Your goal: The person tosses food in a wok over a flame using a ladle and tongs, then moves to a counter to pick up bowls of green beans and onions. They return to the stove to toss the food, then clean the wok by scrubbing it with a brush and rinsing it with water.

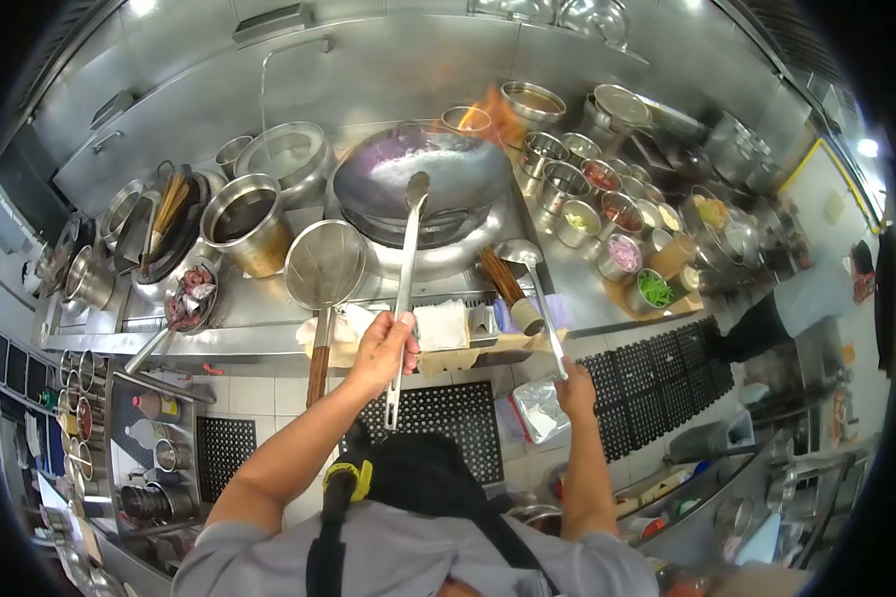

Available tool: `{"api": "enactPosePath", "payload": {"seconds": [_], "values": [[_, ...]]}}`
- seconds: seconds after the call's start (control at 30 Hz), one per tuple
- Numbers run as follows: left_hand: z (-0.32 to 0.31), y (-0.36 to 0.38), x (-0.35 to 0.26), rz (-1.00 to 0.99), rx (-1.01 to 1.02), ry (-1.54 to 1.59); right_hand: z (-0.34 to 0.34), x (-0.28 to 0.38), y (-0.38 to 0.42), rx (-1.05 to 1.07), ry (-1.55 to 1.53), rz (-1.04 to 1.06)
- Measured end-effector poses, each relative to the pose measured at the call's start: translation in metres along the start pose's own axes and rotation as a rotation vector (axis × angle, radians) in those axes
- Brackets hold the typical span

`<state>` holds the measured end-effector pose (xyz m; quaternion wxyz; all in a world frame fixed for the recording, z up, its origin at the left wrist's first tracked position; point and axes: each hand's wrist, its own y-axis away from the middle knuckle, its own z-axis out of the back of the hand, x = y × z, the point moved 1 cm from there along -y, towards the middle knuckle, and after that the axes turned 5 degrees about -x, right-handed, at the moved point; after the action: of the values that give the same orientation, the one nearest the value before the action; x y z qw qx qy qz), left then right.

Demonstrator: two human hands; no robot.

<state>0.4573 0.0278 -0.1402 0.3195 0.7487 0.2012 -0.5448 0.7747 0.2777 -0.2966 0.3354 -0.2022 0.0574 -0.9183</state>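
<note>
My left hand (386, 350) is closed around the handle of a long metal spoon (410, 244), whose narrow head reaches over the wok (368, 189). The wok sits tilted on the burner, with a pale, wet-looking patch on its inner wall. Closed on the handle of a ladle (541, 289), my right hand (574, 388) is lower and to the right. The ladle's bowl lies over the counter, right of the wok and close to a bamboo brush (511, 289). A round strainer (326, 264) with a wooden handle is left of the spoon.
Flames (503, 114) rise behind the wok's right side. Several metal pots of ingredients, including chopped greens (655, 289), crowd the right counter. A pot of dark liquid (246, 219) and a ladle-like strainer of raw meat or fish (191, 298) are left. Folded cloths (441, 326) line the front edge.
</note>
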Motion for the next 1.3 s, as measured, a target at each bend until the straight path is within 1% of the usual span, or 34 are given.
{"api": "enactPosePath", "payload": {"seconds": [0.07, 0.1, 0.13, 0.17, 0.2, 0.23, 0.27, 0.3, 0.33, 0.37, 0.4, 0.5, 0.57, 0.63, 0.7, 0.73, 0.77, 0.8, 0.9, 1.0, 1.1, 1.17, 1.2, 1.3], "values": [[-0.011, -0.009, 0.010, -0.062, -0.009, 0.016, 0.024, 0.058, -0.013, -0.133, -0.111, 0.069], [-0.019, -0.014, 0.019, -0.165, 0.016, 0.007, 0.038, 0.103, -0.014, 0.035, -0.572, -0.050], [-0.032, -0.016, 0.023, -0.189, 0.070, -0.002, 0.052, 0.151, -0.012, 0.208, -1.025, -0.183], [-0.045, -0.016, 0.025, -0.214, 0.131, -0.009, 0.069, 0.191, -0.005, 0.344, -1.286, -0.217], [-0.060, -0.003, 0.015, -0.147, 0.199, -0.003, 0.078, 0.219, 0.001, 0.474, -1.544, -0.244], [-0.069, 0.010, 0.004, -0.084, 0.270, 0.003, 0.079, 0.230, 0.004, 0.453, -1.541, -0.263], [-0.066, 0.005, 0.016, -0.064, 0.344, -0.081, 0.079, 0.238, 0.007, 0.431, -1.539, -0.280], [-0.061, 0.002, 0.013, -0.076, 0.400, -0.073, 0.078, 0.248, 0.011, 0.409, -1.537, -0.298], [-0.054, 0.000, 0.011, -0.082, 0.456, -0.064, 0.081, 0.261, 0.017, 0.306, -1.553, -0.289], [-0.045, 0.000, 0.010, -0.087, 0.511, -0.055, 0.085, 0.265, 0.026, 0.315, -1.527, -0.354], [-0.035, 0.002, 0.006, -0.142, 0.458, -0.052, 0.089, 0.266, 0.037, 0.323, -1.503, -0.420], [0.027, 0.004, 0.000, -0.155, 0.490, -0.208, 0.092, 0.277, 0.062, 0.285, -1.390, -0.602], [0.069, 0.010, -0.009, -0.140, 0.454, -0.197, 0.095, 0.286, 0.060, 0.280, -1.274, -0.683], [0.113, 0.008, -0.008, -0.144, 0.421, -0.186, 0.085, 0.289, 0.037, 0.244, -1.273, -0.643], [0.152, 0.007, -0.002, -0.148, 0.397, -0.159, 0.084, 0.310, 0.010, 0.199, -1.274, -0.638], [0.171, 0.007, 0.000, -0.146, 0.391, -0.153, 0.087, 0.318, -0.004, 0.268, -1.242, -0.700], [0.187, 0.007, 0.001, -0.146, 0.381, -0.144, 0.081, 0.322, -0.023, 0.290, -1.241, -0.712], [0.200, 0.008, 0.003, -0.150, 0.371, -0.131, 0.075, 0.324, -0.040, 0.304, -1.247, -0.669], [0.224, 0.018, -0.012, -0.174, 0.372, -0.202, 0.053, 0.339, -0.088, 0.178, -1.213, -0.582], [0.240, 0.018, -0.009, -0.181, 0.375, -0.220, 0.029, 0.358, -0.112, 0.073, -1.334, -0.662], [0.265, 0.025, -0.005, -0.192, 0.337, -0.086, -0.017, 0.385, -0.091, -0.212, -1.173, -0.542], [0.289, 0.032, 0.002, -0.178, 0.281, -0.149, -0.056, 0.395, -0.070, -0.296, -0.976, -0.478], [0.299, 0.033, 0.004, -0.165, 0.256, -0.184, -0.061, 0.403, -0.061, -0.320, -0.901, -0.468], [0.308, 0.024, 0.007, -0.213, 0.302, -0.296, -0.043, 0.427, -0.051, -0.192, -1.048, -0.450]]}}
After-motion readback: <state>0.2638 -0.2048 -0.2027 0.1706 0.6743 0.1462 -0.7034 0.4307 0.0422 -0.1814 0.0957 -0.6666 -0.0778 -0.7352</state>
